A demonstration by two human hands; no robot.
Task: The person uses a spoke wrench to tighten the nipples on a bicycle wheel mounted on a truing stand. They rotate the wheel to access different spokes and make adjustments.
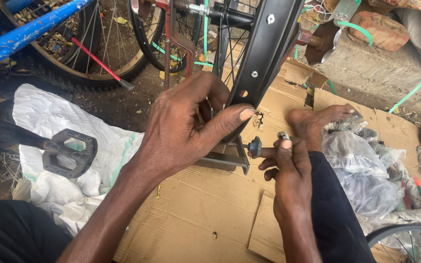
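Left hand (183,129): clenched on black wheel rim (264,53), thumb pressed flat against the rim's lower edge, fingers curled behind it. Rim runs up and away from this hand, spokes (230,44) showing beside it.

Right hand (288,170): just right of the left hand, fingers pinched around a small metal piece (283,136) at the fingertips; a dark round knob (255,145) on a thin rod sits touching the forefinger, between the two hands.

Beneath both hands: metal stand (225,158), resting on flattened cardboard (205,209).

Beyond the right hand: bare foot (317,122) on the cardboard; clear plastic bags (361,170) further right.

Left of the left hand: white sack (49,117), with a black pedal (69,152) lying on it.

Far upper left: blue frame tube (25,31) and another wheel (81,65).
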